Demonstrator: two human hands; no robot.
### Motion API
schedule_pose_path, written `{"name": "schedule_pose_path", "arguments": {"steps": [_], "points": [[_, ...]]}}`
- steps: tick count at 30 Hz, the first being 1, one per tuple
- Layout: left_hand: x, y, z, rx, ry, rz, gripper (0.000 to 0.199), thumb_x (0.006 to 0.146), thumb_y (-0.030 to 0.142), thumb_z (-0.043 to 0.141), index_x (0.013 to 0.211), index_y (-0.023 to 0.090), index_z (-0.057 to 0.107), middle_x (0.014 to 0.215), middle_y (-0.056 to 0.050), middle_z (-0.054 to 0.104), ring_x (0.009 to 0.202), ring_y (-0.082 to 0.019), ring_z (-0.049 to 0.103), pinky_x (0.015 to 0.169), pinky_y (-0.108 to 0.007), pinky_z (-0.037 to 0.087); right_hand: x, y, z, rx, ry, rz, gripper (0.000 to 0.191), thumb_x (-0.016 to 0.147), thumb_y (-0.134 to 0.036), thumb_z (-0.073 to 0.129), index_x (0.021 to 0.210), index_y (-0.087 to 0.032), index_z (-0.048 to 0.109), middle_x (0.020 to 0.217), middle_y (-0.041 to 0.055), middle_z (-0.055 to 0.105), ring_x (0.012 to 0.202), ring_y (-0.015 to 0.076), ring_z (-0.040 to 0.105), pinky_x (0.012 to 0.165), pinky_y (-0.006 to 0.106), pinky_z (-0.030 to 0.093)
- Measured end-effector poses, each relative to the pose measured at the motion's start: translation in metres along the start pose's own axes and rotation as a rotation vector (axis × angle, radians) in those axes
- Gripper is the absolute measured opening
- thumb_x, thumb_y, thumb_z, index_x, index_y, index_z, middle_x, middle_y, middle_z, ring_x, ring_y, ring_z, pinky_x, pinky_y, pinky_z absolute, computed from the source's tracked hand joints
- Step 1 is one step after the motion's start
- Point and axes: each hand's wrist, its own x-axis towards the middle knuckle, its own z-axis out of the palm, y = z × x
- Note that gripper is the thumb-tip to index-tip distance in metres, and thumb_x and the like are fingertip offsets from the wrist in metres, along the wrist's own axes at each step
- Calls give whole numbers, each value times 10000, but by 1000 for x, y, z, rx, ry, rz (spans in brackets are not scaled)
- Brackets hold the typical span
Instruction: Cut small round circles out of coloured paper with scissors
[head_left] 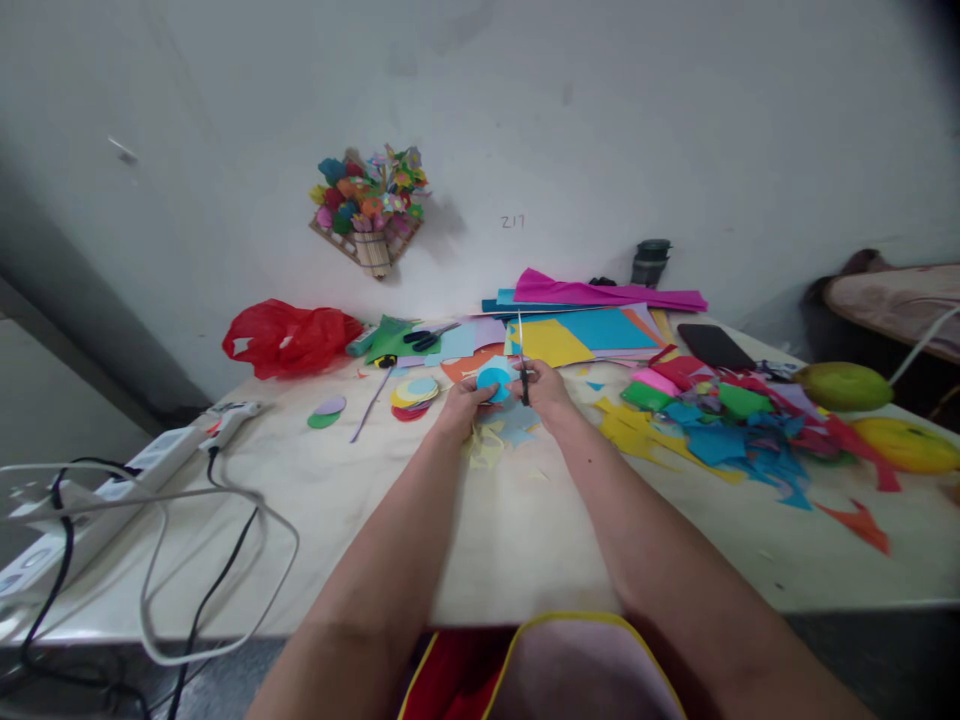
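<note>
My left hand (466,400) is closed on a round blue paper piece (493,378), pinching it near its left edge. In my right hand (546,388) is a pair of scissors (523,385), blades pointing up and away from me, close beside the paper's right edge. My fingers wrap the dark handles. Below the hands lie pale yellow paper scraps (487,446) and light blue scraps (517,425). To the left is a stack of cut paper circles (414,396) in yellow, red and pale blue. A green and a lilac circle (327,411) overlap farther left.
Coloured paper sheets (551,342) and a second pair of scissors (425,338) lie at the back. A red plastic bag (289,335) sits at back left, a power strip (112,510) with cables at left. Paper scraps (720,440), a phone (716,347) and yellow fruit (907,443) are at right.
</note>
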Motion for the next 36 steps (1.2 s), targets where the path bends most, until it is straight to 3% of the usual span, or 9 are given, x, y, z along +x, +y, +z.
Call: {"name": "schedule_pose_path", "arguments": {"steps": [4,10,17,24,29,36], "points": [[-2,1,6,-19,59,29,409,502,366,952,761,137,734,682,-28,704,610,-140,636,611,-269,558,-2,-5,5,-19,53,15,368,577,-303,831,825,-217,573,530,-77,537,491,126,535,466,230,405],[-2,2,4,-51,105,86,388,536,363,931,788,141,737,734,-46,723,697,-190,687,730,-345,588,-5,-9,4,-55,21,73,337,628,-263,844,832,-224,579,541,-56,565,449,112,515,375,199,316],[3,4,-6,-109,137,116,367,529,311,941,774,138,731,769,-71,739,754,-201,696,804,-364,598,-9,-14,-9,-108,-150,158,292,735,-334,836,695,-175,594,503,-19,583,385,75,478,326,177,240],[1,8,-7,-143,135,95,364,541,279,928,794,126,715,789,-62,741,767,-193,716,831,-349,601,-14,-19,-19,-133,-341,189,306,835,-381,785,746,-165,588,550,23,657,407,97,554,320,167,271],[-1,11,-5,-170,133,105,292,589,228,888,799,148,702,794,-60,743,875,-236,750,861,-356,599,-14,-17,-23,-160,-422,196,287,848,-372,766,758,-165,590,550,23,654,403,97,554,323,165,275],[-2,12,-4,-180,130,87,257,595,189,851,802,135,708,809,-75,747,868,-235,749,864,-348,595,-12,-13,-25,-183,-487,166,303,819,-376,766,721,-173,564,546,18,646,411,96,551,332,173,282]]}}
